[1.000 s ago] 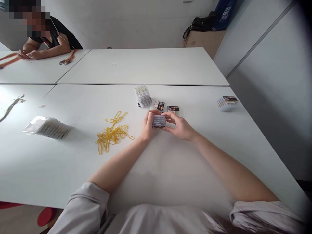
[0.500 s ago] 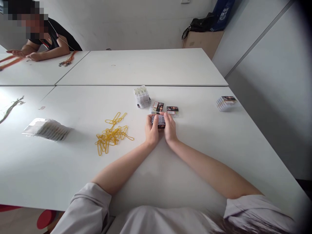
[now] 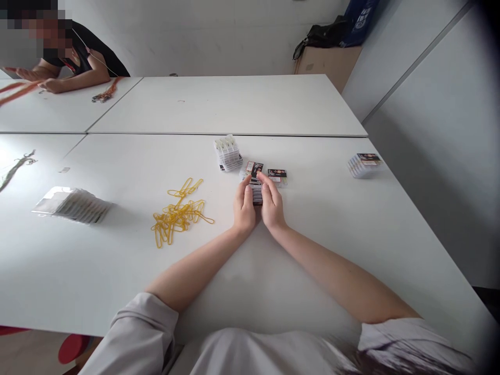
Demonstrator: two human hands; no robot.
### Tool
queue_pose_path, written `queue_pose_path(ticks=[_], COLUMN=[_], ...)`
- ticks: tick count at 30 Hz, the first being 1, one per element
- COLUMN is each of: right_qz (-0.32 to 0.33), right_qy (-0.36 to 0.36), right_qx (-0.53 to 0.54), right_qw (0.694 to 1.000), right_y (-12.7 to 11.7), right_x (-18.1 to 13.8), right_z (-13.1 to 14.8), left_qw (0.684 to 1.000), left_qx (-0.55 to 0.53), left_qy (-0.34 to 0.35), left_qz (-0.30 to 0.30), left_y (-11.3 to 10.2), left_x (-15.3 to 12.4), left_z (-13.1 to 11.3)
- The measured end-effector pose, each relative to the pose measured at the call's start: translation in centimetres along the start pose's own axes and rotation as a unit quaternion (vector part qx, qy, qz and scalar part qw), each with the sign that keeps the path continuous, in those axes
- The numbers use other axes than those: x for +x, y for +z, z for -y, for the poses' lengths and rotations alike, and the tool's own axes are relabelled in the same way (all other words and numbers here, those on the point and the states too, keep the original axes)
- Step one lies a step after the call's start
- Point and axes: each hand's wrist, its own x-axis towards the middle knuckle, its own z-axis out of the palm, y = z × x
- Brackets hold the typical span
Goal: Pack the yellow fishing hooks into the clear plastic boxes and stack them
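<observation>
Fingers (image 3: pixel 247 191) of both hands curled in and pressed against a small stack of packets (image 3: pixel 257 194), left hand (image 3: pixel 244 208) on its left side, right hand (image 3: pixel 272 207) on its right, thumbs up on top, wrists nearly touching, heels of the hands down on the bench (image 3: pixel 312 234). Stack pinched between the two palms, standing on the white surface right in front of the body, mostly hidden by the knuckles. By the look of it, squaring-up in hand: edges being pushed flush from both sides. Any further handling likely to call for even pressure left and right, so the packets do not splay or slip out. Just beyond the fingertips, two loose packets (image 3: pixel 254 167) and (image 3: pixel 277 174) lying flat, dark printed faces with red and orange marks, lettering too small to read. A little further back, white bundle of packets (image 3: pixel 228 152), tilted. Off to the left, tangle of yellow rubber bands (image 3: pixel 177 213); well beyond that, fanned pile of clear sleeves (image 3: pixel 72 204). Far right, another bundle (image 3: pixel 364 164) with a dark printed top, unreadable too. Top left, another person's hand (image 3: pixel 49 84) near orange lanyards (image 3: pixel 103 95). At the back, cardboard box (image 3: pixel 326 61) under a black bag (image 3: pixel 324 35).
</observation>
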Motion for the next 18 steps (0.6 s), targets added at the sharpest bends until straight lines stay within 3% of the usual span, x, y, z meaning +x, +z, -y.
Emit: queue_pose_path(ticks=[6, 14, 18], right_qz=[0.011, 0.030, 0.043], right_qy=[0.014, 0.052, 0.025], right_qx=[0.017, 0.088, 0.072], right_qw=[1.000, 0.994, 0.996], right_y=[0.17, 0.17, 0.07], right_x=[0.00, -0.11, -0.01], right_z=[0.00, -0.16, -0.28], left_qw=[0.994, 0.997, 0.999], left_qx=[-0.067, -0.041, 0.005], left_qy=[-0.084, -0.054, -0.019], left_qz=[-0.029, -0.039, -0.037], left_y=[0.94, 0.95, 0.75], left_x=[0.26, 0.30, 0.29], left_z=[-0.81, -0.45, -0.09])
